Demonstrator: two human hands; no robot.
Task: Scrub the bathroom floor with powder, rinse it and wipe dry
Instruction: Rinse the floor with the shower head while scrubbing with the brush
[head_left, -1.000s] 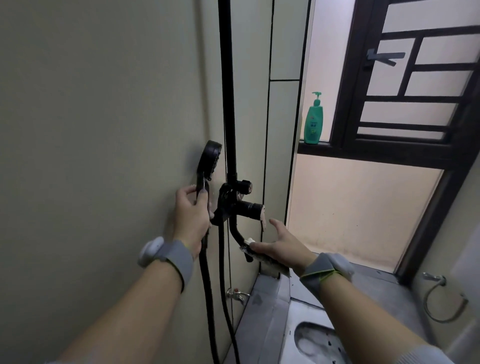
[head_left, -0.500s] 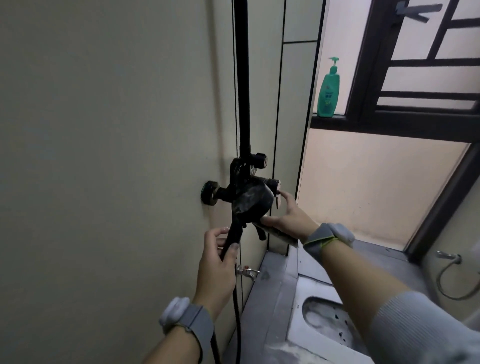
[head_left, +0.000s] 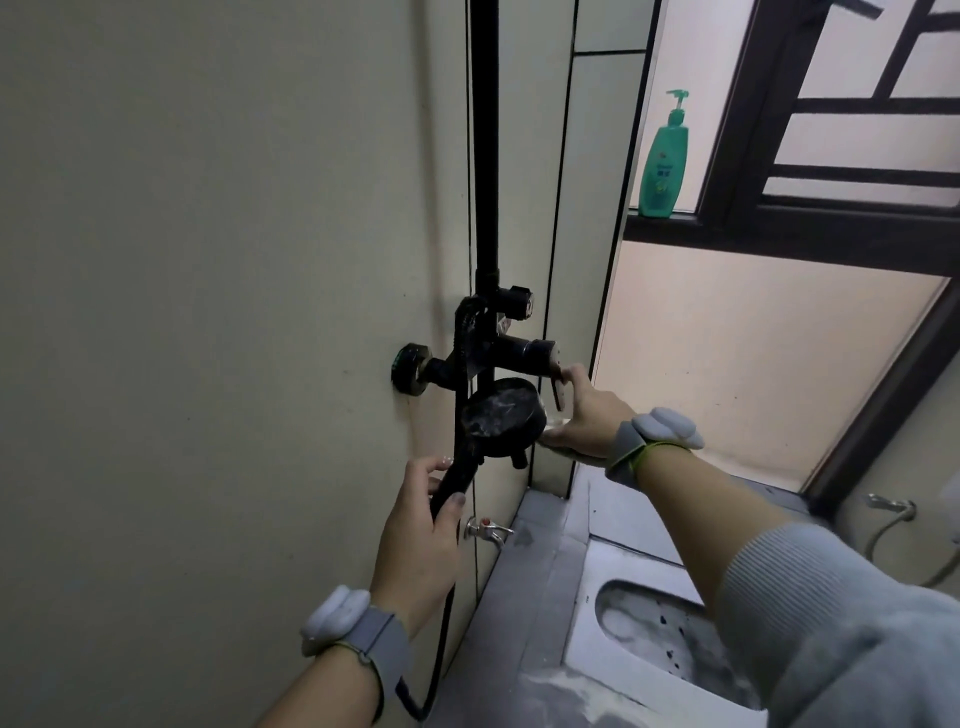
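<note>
While the left hand (head_left: 421, 535) grips the handle of the round black handheld shower head (head_left: 501, 422), its face is turned toward the camera in front of the black wall-mounted mixer valve (head_left: 498, 348). Further right, the right hand (head_left: 584, 413) curls its fingers round the valve's lever. Grey tiled floor (head_left: 524, 597) lies below.

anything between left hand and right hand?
Head view: the round black shower head sits between them. The left hand grips its handle; the right hand reaches the black mixer tap's lever.
</note>
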